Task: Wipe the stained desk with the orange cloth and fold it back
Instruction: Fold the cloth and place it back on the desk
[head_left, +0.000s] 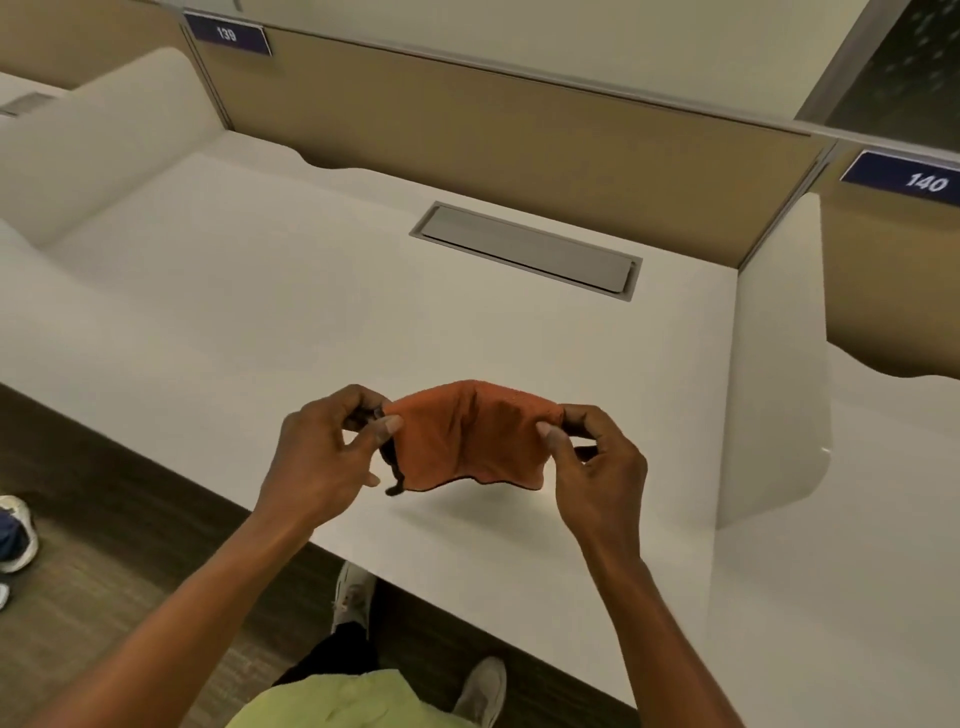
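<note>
The orange cloth (470, 439) with a dark edge hangs stretched between both hands, a little above the white desk (260, 291), near its front edge. My left hand (324, 452) pinches the cloth's left end between thumb and fingers. My right hand (592, 460) pinches its right end the same way. The cloth sags in the middle and casts a shadow on the desk below. No stain shows on the desk surface from here.
A grey cable hatch (527, 249) is set into the desk's back half. Tan divider panels (519, 135) stand behind, white side partitions left and right (774, 364), with signs 139 and 140. Below the desk edge are carpet and my shoes (353, 597).
</note>
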